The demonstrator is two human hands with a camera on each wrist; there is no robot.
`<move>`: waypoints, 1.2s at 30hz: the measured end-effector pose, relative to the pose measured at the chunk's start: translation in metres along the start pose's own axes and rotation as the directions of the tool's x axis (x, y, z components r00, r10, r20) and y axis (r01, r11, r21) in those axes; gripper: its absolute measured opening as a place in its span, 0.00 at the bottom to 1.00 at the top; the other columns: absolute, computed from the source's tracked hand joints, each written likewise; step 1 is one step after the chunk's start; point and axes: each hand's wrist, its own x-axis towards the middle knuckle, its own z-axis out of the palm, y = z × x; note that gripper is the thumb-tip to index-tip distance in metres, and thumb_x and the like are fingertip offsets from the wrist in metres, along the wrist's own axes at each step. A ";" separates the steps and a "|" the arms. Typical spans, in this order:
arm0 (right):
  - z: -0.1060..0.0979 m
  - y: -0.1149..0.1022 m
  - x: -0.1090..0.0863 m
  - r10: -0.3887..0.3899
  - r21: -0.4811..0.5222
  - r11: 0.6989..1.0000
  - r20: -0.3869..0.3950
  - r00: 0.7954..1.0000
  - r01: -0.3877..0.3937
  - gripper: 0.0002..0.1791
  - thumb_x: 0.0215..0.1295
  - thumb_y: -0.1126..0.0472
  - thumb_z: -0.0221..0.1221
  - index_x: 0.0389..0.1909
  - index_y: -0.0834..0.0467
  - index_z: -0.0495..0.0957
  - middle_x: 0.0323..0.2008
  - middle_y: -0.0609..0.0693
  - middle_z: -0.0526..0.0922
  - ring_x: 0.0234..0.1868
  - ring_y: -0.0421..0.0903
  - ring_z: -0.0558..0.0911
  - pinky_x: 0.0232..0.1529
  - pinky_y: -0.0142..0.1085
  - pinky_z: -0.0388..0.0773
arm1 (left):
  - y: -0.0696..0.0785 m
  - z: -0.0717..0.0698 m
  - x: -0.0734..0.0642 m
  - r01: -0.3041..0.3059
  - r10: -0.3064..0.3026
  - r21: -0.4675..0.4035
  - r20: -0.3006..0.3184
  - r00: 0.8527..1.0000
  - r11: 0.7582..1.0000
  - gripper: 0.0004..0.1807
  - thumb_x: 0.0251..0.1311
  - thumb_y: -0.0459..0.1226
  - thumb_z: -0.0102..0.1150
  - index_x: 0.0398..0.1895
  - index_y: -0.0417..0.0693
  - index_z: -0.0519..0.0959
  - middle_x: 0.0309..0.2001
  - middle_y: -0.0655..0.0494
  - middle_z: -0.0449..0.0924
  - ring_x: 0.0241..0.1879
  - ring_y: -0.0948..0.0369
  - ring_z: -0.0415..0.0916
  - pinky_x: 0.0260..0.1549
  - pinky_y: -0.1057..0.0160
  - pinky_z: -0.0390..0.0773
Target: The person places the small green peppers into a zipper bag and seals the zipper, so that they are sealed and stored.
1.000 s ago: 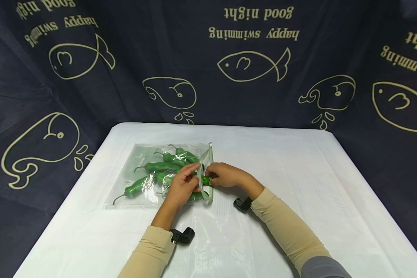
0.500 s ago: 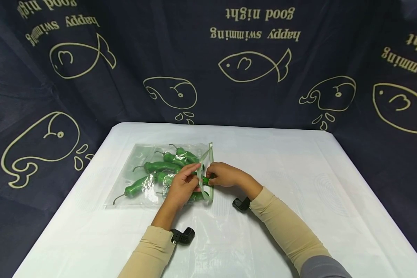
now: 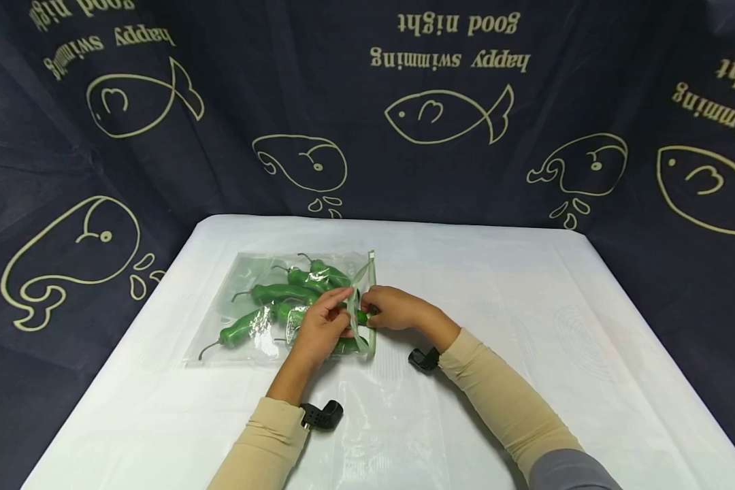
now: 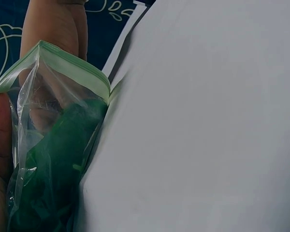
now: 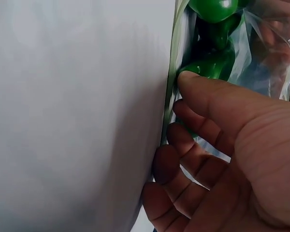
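Note:
A clear zip bag (image 3: 250,269) with a green edge lies on the white table, its mouth to the right. Several long green peppers (image 3: 278,294) with thin stems are inside. My left hand (image 3: 320,331) holds the upper lip of the mouth, keeping it lifted, its thumb and fingers bent about the film. At the opening, my right hand (image 3: 397,308) pinches the end of a green pepper (image 3: 362,318). The right wrist view shows the thumb on that pepper (image 5: 210,67), other fingers curled beside the bag's edge. Part of the pepper is hidden by the left hand and bag lip.
The white-covered table (image 3: 490,272) extends around the bag. Behind it hangs a dark blue cloth (image 3: 355,190) with fish and whale drawings. Black wrist cameras (image 3: 322,415) sit on both forearms.
My right hand has edged very slightly left at the mouth. One pepper in the middle of the bag has slid a little left. The left hand stays in place.

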 end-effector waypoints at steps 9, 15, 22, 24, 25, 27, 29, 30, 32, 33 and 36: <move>0.000 -0.004 0.003 0.060 -0.042 0.997 -0.016 0.998 -0.060 0.08 0.62 0.58 0.67 0.35 0.54 0.77 0.33 0.46 0.74 0.34 0.43 0.71 0.36 0.37 0.71 | -0.013 -0.002 0.006 0.009 -0.009 -0.008 0.002 1.000 1.000 0.27 0.63 0.20 0.47 0.67 0.35 0.70 0.68 0.47 0.66 0.46 0.54 0.75 0.31 0.67 0.85; 0.000 -0.002 0.008 0.074 -0.048 0.996 -0.015 0.997 -0.075 0.11 0.63 0.55 0.67 0.31 0.53 0.75 0.30 0.46 0.73 0.31 0.43 0.70 0.32 0.35 0.68 | -0.029 -0.005 0.011 -0.013 0.013 -0.013 -0.012 1.000 1.000 0.28 0.63 0.21 0.48 0.67 0.40 0.73 0.67 0.52 0.68 0.45 0.55 0.75 0.31 0.66 0.85; -0.002 -0.001 0.013 0.087 0.007 0.996 0.008 0.996 -0.087 0.13 0.62 0.53 0.68 0.29 0.54 0.74 0.25 0.45 0.73 0.26 0.41 0.69 0.28 0.33 0.65 | -0.029 -0.004 0.010 -0.031 0.031 -0.019 -0.010 0.999 0.999 0.28 0.62 0.21 0.48 0.67 0.39 0.73 0.65 0.54 0.69 0.42 0.58 0.76 0.30 0.65 0.86; -0.002 0.000 0.013 0.087 0.014 0.996 0.010 0.996 -0.088 0.14 0.62 0.53 0.69 0.29 0.54 0.74 0.25 0.45 0.72 0.26 0.41 0.69 0.27 0.33 0.65 | -0.029 -0.004 0.010 -0.033 0.032 -0.018 -0.009 0.999 0.999 0.28 0.62 0.21 0.48 0.67 0.38 0.72 0.66 0.53 0.68 0.42 0.58 0.76 0.30 0.66 0.85; -0.002 0.000 0.013 0.082 0.016 0.996 0.008 0.997 -0.082 0.13 0.62 0.53 0.69 0.29 0.54 0.74 0.25 0.45 0.72 0.26 0.41 0.69 0.28 0.33 0.65 | -0.029 -0.004 0.010 -0.033 0.033 -0.018 -0.010 0.999 0.999 0.28 0.62 0.21 0.48 0.67 0.38 0.72 0.66 0.53 0.68 0.42 0.58 0.75 0.30 0.66 0.85; -0.002 0.002 0.012 0.072 0.036 0.997 0.007 0.997 -0.072 0.13 0.61 0.55 0.69 0.30 0.54 0.75 0.25 0.45 0.73 0.26 0.41 0.69 0.28 0.33 0.65 | -0.028 -0.004 0.009 -0.032 0.032 -0.016 -0.012 0.999 0.999 0.28 0.62 0.21 0.48 0.67 0.37 0.72 0.66 0.52 0.68 0.42 0.59 0.75 0.30 0.66 0.85; -0.004 0.004 0.010 0.058 0.081 0.995 0.015 0.998 -0.059 0.11 0.61 0.57 0.69 0.32 0.55 0.75 0.26 0.46 0.73 0.27 0.41 0.69 0.28 0.33 0.66 | -0.028 -0.004 0.009 -0.031 0.031 -0.010 -0.011 0.999 0.999 0.28 0.62 0.21 0.48 0.67 0.37 0.72 0.66 0.51 0.67 0.42 0.59 0.75 0.31 0.66 0.85; -0.004 0.006 0.010 0.051 0.109 0.993 0.018 0.999 -0.052 0.10 0.62 0.58 0.68 0.33 0.55 0.76 0.27 0.46 0.74 0.27 0.41 0.70 0.28 0.33 0.67 | -0.028 -0.004 0.009 -0.028 0.027 -0.008 -0.013 1.000 1.000 0.28 0.62 0.21 0.48 0.67 0.37 0.72 0.66 0.51 0.68 0.42 0.59 0.75 0.31 0.66 0.85; -0.007 0.011 0.007 0.038 0.176 0.984 0.020 0.999 -0.041 0.07 0.63 0.61 0.67 0.35 0.56 0.77 0.28 0.46 0.76 0.28 0.41 0.72 0.29 0.33 0.70 | -0.028 -0.003 0.009 -0.017 0.016 -0.008 -0.017 1.000 1.000 0.28 0.61 0.20 0.49 0.67 0.37 0.73 0.66 0.52 0.68 0.42 0.60 0.75 0.31 0.66 0.86; -0.008 0.014 0.006 0.035 0.217 0.976 0.017 0.999 -0.038 0.06 0.64 0.62 0.65 0.36 0.57 0.77 0.30 0.46 0.77 0.29 0.42 0.73 0.30 0.34 0.71 | -0.028 -0.003 0.009 -0.012 0.012 -0.006 -0.019 1.000 1.000 0.28 0.61 0.20 0.49 0.67 0.38 0.73 0.66 0.52 0.68 0.42 0.59 0.75 0.31 0.65 0.86; -0.011 0.024 0.002 0.053 0.307 0.951 -0.021 0.998 -0.044 0.02 0.67 0.64 0.61 0.38 0.58 0.78 0.33 0.47 0.79 0.32 0.43 0.75 0.32 0.35 0.74 | -0.028 -0.001 0.009 -0.001 0.001 0.004 -0.016 1.000 1.000 0.28 0.62 0.21 0.50 0.67 0.39 0.73 0.67 0.54 0.68 0.41 0.59 0.74 0.31 0.65 0.86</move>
